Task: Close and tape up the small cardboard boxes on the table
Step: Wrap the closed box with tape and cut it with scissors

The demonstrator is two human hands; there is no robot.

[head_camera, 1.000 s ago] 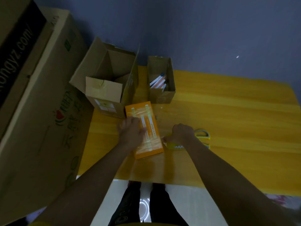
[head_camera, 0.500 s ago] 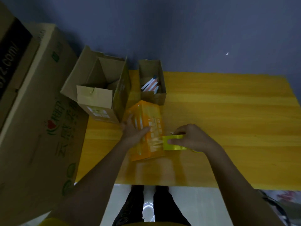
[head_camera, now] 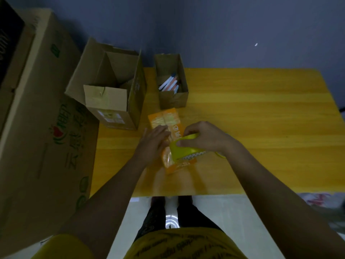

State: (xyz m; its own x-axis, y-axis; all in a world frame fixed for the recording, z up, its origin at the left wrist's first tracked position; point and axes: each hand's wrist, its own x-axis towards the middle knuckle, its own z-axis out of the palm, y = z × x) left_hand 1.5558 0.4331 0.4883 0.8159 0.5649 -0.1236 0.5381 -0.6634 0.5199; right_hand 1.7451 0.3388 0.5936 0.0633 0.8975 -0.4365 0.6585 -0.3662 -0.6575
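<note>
Holding yellow tape over a small orange box.
The right hand (head_camera: 203, 136) grips the tape roll (head_camera: 182, 149); the left hand (head_camera: 154, 142) presses flat-fingered on the orange box (head_camera: 168, 121), mid-table (head_camera: 261, 113).

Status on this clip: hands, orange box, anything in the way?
Left hand flat on orange box. Right hand grips yellow tape roll over the box. Pen box and open carton behind, apart.
</note>
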